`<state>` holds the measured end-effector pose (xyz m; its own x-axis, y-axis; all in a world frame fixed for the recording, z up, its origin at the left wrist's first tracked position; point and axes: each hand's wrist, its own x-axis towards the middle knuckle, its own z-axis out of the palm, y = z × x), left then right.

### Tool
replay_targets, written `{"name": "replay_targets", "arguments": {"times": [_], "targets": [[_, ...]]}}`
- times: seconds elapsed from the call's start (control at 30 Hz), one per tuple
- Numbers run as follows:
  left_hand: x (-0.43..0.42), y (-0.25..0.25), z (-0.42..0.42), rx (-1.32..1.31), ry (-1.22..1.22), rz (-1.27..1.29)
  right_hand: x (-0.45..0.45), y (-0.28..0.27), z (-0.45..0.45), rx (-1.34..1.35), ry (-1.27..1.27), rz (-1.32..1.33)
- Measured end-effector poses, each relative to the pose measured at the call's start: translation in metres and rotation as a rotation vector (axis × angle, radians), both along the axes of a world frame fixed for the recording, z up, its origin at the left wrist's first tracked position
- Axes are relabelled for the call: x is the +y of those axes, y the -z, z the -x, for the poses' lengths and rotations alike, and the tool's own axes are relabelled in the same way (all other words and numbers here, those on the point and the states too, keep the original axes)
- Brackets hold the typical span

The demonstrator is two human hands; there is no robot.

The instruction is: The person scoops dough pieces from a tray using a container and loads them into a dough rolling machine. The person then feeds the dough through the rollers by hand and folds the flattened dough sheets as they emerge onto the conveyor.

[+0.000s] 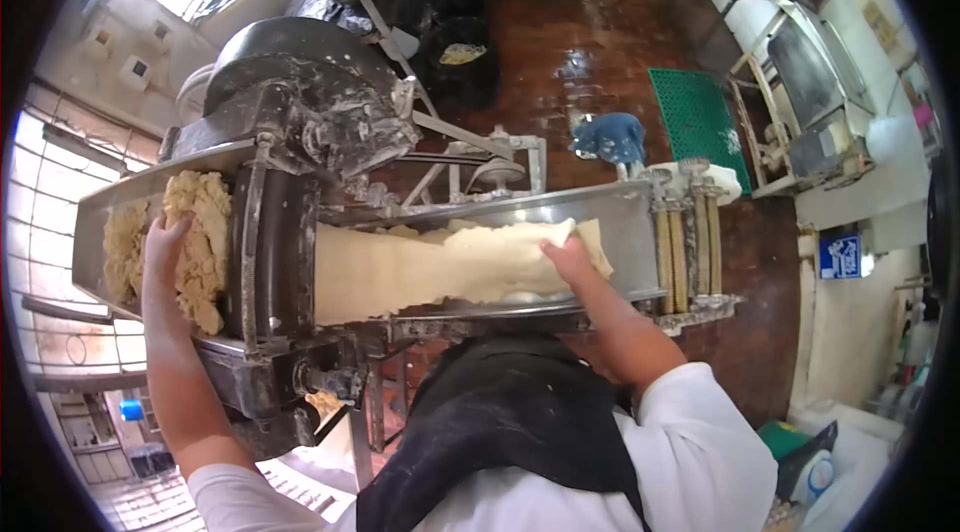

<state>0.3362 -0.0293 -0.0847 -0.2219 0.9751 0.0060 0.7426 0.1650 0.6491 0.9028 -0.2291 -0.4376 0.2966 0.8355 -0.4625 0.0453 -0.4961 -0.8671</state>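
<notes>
My left hand [168, 238] grips the side of a crumbly lump of dough [203, 237] on the metal feed tray [88, 247], left of the dark roller [280, 252]. Some of its fingers are hidden against the dough. Another rough dough lump [125, 252] lies farther left. A smooth, pale dough sheet [410, 267] stretches from the rollers to the right along a metal trough [632, 242]. My right hand [568, 260] holds the sheet near its folded right end, thumb on top and the other fingers mostly hidden.
The machine's flour-dusted wheel and gears [330, 102] stand just beyond the rollers. Ridged brass-coloured rollers [690, 242] sit at the trough's right end. On the red floor are a blue cloth-like thing [612, 139], a green mat [700, 117] and a black tub [455, 62].
</notes>
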Motion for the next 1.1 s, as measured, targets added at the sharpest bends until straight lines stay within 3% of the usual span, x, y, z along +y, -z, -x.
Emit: {"name": "replay_targets", "arguments": {"times": [0.1, 0.17, 0.2, 0.23, 0.27, 0.3, 0.4, 0.5, 0.7, 0.8, 0.87, 0.9, 0.93, 0.97, 1.0, 1.1], "targets": [[-0.005, 0.002, 0.01, 0.201, 0.034, -0.123, -0.003, 0.042, -0.027, -0.08, 0.02, -0.062], [-0.01, -0.001, 0.002, 0.291, 0.04, -0.196, -0.008, 0.009, -0.042, -0.043, 0.042, 0.001], [-0.013, -0.007, -0.012, 0.333, 0.052, -0.192, -0.01, 0.014, -0.055, -0.1, 0.01, 0.027], [-0.014, -0.012, -0.023, 0.371, 0.062, -0.186, -0.016, 0.032, -0.067, 0.054, 0.106, 0.017], [-0.01, -0.012, -0.023, 0.518, 0.064, -0.216, -0.021, -0.007, -0.065, 0.045, 0.137, 0.01], [-0.008, -0.012, -0.02, 0.662, 0.064, -0.24, -0.025, -0.003, -0.073, 0.027, 0.159, 0.028], [-0.016, -0.022, -0.034, 0.823, -0.051, -0.248, -0.036, 0.011, -0.091, -0.086, 0.155, 0.043], [-0.028, -0.046, -0.032, 0.896, -0.073, -0.151, -0.044, 0.023, -0.101, -0.033, 0.186, 0.047], [-0.038, -0.064, 0.021, 0.87, -0.143, 0.041, -0.035, 0.01, -0.104, -0.257, 0.077, 0.172], [-0.05, -0.058, 0.015, 0.937, -0.14, -0.032, -0.037, 0.051, -0.123, -0.207, 0.023, 0.199], [-0.06, -0.06, -0.019, 0.98, -0.1, -0.244, -0.034, 0.058, -0.13, -0.116, 0.011, 0.185], [-0.063, -0.062, -0.031, 0.98, -0.102, -0.245, -0.033, 0.047, -0.135, -0.343, -0.038, 0.244], [-0.068, -0.063, -0.041, 0.794, -0.127, -0.044, -0.031, 0.031, -0.137, -0.571, -0.093, 0.3], [-0.073, -0.062, -0.048, 0.601, -0.154, 0.155, -0.029, 0.026, -0.139, -0.574, -0.104, 0.299], [-0.077, -0.06, -0.051, 0.6, -0.12, 0.34, -0.027, 0.023, -0.14, -0.628, 0.001, 0.192], [-0.084, -0.042, -0.046, 0.658, 0.032, 0.341, -0.018, 0.005, -0.131, -0.634, 0.112, 0.018]]}}
